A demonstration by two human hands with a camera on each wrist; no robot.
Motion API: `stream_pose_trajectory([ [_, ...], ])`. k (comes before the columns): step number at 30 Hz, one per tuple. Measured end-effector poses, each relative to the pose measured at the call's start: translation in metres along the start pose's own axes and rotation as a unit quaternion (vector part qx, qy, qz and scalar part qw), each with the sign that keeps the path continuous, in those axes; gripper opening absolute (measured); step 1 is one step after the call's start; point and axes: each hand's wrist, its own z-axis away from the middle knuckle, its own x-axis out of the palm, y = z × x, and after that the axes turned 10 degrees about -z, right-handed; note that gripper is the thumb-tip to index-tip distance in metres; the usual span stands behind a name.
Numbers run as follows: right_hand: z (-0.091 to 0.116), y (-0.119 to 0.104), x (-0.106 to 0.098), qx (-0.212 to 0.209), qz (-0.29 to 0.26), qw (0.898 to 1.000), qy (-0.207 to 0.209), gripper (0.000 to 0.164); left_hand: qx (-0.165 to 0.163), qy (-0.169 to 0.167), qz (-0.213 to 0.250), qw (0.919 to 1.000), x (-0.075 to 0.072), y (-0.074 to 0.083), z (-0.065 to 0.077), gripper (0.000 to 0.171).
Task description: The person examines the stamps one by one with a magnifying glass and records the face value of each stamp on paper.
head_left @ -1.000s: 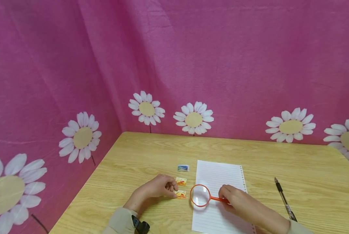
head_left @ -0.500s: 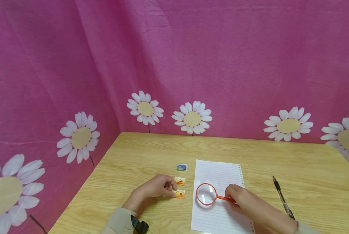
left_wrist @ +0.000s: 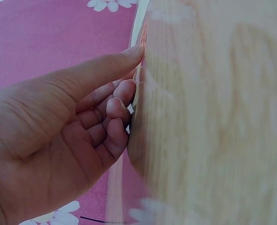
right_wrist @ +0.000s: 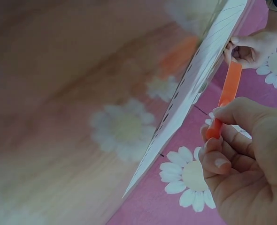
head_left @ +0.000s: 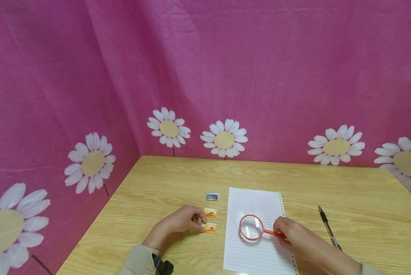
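Observation:
My right hand (head_left: 299, 235) grips the handle of an orange-red magnifying glass (head_left: 268, 231), its round lens held over a lined white sheet (head_left: 257, 256). The orange handle (right_wrist: 230, 82) also shows in the right wrist view between thumb and fingers. Beside the sheet, my left hand (head_left: 181, 221) rests on the table, thumb tip touching the left edge of a yellow-orange stamp (head_left: 210, 228). Its other fingers (left_wrist: 117, 108) are loosely curled. A second yellow-orange stamp (head_left: 210, 212) and a blue-green stamp (head_left: 212, 196) lie above in a column.
A black pen (head_left: 329, 227) lies to the right of the sheet, near my right forearm. The wooden table (head_left: 177, 172) ends at a pink cloth (head_left: 260, 76) printed with daisies. On my left wrist is a black band (head_left: 162, 264).
My right hand has drawn the magnifying glass rightward, from the sheet's left edge to over its middle. The left hand stays at the lower stamp; the whole head view has shifted slightly.

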Motion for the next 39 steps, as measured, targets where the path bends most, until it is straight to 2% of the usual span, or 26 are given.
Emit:
stream_pose_trajectory([
  [6,0.007,0.003,-0.004,0.004,0.005,1.0,-0.001,0.035,-0.01,-0.001,-0.003,0.9999,0.0,-0.001,0.0,0.011],
  [10,0.013,0.004,-0.007,0.006,-0.001,1.0,0.002,0.03,-0.003,0.004,-0.006,1.0,0.001,-0.001,0.0,0.012],
  [15,0.02,0.006,-0.01,0.017,0.006,1.0,0.007,0.04,0.003,0.009,-0.005,0.9999,0.001,-0.001,-0.001,0.013],
  [22,0.028,0.01,-0.014,0.023,0.007,1.0,0.017,0.041,-0.006,0.005,-0.007,0.9999,0.002,-0.003,0.0,0.012],
  [28,0.037,0.014,-0.017,0.01,0.008,0.999,0.036,0.02,-0.002,0.002,-0.004,1.0,0.003,-0.003,-0.001,0.012],
  [32,0.04,0.013,-0.021,0.051,0.002,0.998,0.021,0.029,0.002,0.003,-0.006,1.0,0.003,-0.003,0.0,0.012],
  [35,0.042,0.01,-0.025,0.104,-0.016,0.994,0.0,0.035,0.006,0.003,-0.005,1.0,0.003,-0.003,0.0,0.011],
  [37,0.043,0.009,-0.028,0.138,-0.024,0.99,-0.016,0.032,0.009,0.001,-0.006,0.9999,0.003,-0.004,0.0,0.01],
  [39,0.044,0.007,-0.032,0.187,-0.04,0.981,-0.039,0.027,0.007,0.0,-0.006,1.0,0.003,-0.004,0.0,0.01],
])
